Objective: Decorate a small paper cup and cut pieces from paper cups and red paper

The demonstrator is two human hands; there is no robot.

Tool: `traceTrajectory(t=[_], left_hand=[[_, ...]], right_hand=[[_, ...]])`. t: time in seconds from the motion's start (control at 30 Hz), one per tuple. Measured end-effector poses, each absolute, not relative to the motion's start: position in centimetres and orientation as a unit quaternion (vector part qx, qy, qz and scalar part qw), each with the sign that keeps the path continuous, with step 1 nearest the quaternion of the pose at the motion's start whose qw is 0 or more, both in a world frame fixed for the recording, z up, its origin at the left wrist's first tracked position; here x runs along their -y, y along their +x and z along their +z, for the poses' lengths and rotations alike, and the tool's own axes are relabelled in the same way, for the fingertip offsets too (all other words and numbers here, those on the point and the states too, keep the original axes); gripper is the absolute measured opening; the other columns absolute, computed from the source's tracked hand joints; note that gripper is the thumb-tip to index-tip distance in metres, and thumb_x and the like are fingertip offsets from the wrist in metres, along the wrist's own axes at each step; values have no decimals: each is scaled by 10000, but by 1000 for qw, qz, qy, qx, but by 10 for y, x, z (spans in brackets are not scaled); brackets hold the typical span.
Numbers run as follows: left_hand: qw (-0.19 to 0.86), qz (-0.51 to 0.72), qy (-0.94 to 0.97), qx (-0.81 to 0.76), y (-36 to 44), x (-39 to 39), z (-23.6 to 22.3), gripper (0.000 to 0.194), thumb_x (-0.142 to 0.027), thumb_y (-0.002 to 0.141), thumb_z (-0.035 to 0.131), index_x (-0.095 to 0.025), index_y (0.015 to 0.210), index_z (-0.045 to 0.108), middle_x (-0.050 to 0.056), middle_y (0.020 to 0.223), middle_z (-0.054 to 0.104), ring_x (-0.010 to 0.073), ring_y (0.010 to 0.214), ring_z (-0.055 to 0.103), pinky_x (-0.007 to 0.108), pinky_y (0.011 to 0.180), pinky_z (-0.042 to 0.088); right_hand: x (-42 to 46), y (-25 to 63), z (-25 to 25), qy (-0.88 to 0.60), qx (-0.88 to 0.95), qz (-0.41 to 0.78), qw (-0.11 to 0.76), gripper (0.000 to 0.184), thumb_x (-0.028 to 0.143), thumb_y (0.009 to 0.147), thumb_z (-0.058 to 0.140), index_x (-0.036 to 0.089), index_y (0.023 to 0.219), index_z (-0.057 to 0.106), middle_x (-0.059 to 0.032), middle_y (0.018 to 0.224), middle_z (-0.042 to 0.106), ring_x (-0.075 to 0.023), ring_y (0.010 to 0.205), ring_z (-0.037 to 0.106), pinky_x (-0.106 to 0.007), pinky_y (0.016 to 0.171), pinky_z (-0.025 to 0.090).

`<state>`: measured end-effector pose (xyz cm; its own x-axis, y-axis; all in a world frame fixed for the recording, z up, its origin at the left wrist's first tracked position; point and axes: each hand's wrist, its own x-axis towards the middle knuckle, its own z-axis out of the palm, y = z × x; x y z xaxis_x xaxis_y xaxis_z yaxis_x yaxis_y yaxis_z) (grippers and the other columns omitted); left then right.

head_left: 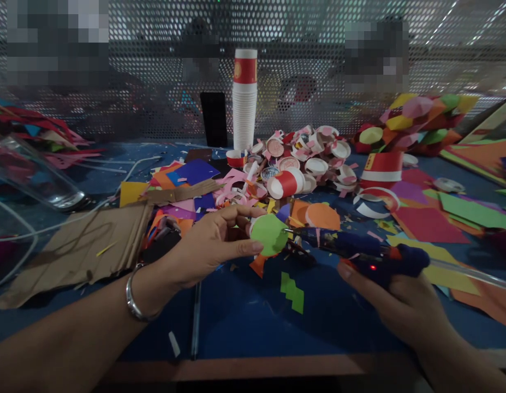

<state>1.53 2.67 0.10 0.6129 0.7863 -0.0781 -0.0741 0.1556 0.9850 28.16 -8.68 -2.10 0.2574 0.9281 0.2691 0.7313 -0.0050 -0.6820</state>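
My left hand [214, 243] pinches a light green paper disc [269, 236] between thumb and fingers; a white rim shows behind its upper left edge. A dark blue glue gun [367, 254] with a lit red light is gripped in my right hand [408, 305]. Its nozzle points left and meets, or nearly meets, the disc's right edge. An orange paper piece [258, 265] shows just under the disc. On the blue table below lies a green zigzag paper strip [292, 293]. Orange paper circles [323, 216] lie behind the nozzle.
Beyond my hands is a heap of cut cup bases [314, 153]. A tall stack of paper cups [244, 109] stands beside a black phone [214, 119]. Cardboard [84, 245] and a clear glass [43, 177] lie left; coloured paper sheets [430, 224] spread right. Perforated metal closes the back.
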Motion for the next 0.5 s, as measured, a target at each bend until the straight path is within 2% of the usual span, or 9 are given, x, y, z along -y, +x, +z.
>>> traceTrajectory(t=[0.13, 0.27, 0.4, 0.5], left_hand=[[704, 302, 557, -321, 15, -26, 4, 427, -180, 778, 866, -207, 1168, 693, 34, 1047, 729, 159, 982, 677, 277, 851, 549], [701, 313, 552, -325, 15, -26, 2, 461, -188, 767, 874, -227, 1186, 684, 22, 1078, 706, 143, 976, 664, 270, 857, 551], [691, 314, 564, -324, 15, -26, 1, 551, -202, 781, 863, -245, 1276, 627, 34, 1131, 695, 167, 1028, 656, 304, 884, 552], [680, 312, 575, -330, 17, -25, 1, 582, -222, 783, 859, -237, 1300, 593, 59, 1158, 698, 199, 1041, 665, 334, 869, 555]], right_hand=[[91, 285, -26, -695, 578, 162, 396, 332, 448, 830, 656, 260, 559, 625, 6, 527, 580, -210, 563, 580, -318, 590, 493], [94, 288, -33, -689, 561, 189, 419, 336, 423, 850, 673, 243, 569, 638, 3, 549, 565, -186, 546, 533, -290, 527, 447], [95, 290, -34, -676, 572, 195, 421, 321, 403, 856, 676, 233, 585, 647, 3, 551, 575, -182, 544, 539, -283, 511, 444], [95, 287, -32, -675, 597, 180, 394, 381, 430, 852, 665, 237, 529, 602, 4, 537, 592, -198, 559, 576, -299, 562, 483]])
